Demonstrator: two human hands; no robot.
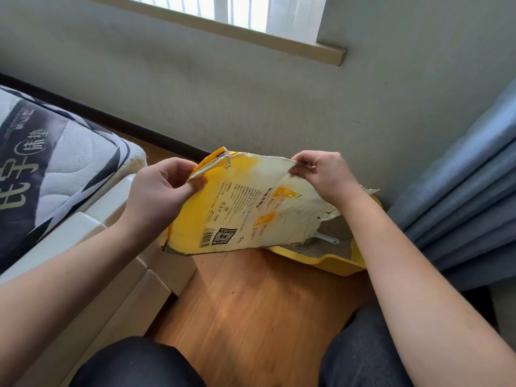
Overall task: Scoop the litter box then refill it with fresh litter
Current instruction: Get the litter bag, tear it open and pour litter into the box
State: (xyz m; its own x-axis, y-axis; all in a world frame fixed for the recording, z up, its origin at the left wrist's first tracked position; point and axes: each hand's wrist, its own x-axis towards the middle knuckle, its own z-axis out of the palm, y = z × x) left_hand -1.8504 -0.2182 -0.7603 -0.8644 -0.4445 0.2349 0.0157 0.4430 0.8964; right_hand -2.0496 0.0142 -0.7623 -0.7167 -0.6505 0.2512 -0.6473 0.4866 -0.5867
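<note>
Near: bare wood floor (251,297) between the knees, free room. Left hand (159,188) pinches the litter bag (251,208) at its left top edge; right hand (326,174) pinches the right top edge, w/ the bag held up in the air. Behind it, right, the yellow litter box (335,263) w/ grey litter, a scoop (326,239) inside, near wall and curtain (460,196). Mattress (55,169) at left.

litter box (332,264): mostly hidden behind the litter bag (245,208) and the right forearm; only a front corner and a strip of grey litter show.
scoop (326,239): only its pale handle shows; the head is behind the bag.
bag print: too small to read.
mattress (55,163): cut off by the left edge.
curtain (469,191): cut off at the right edge.
</note>
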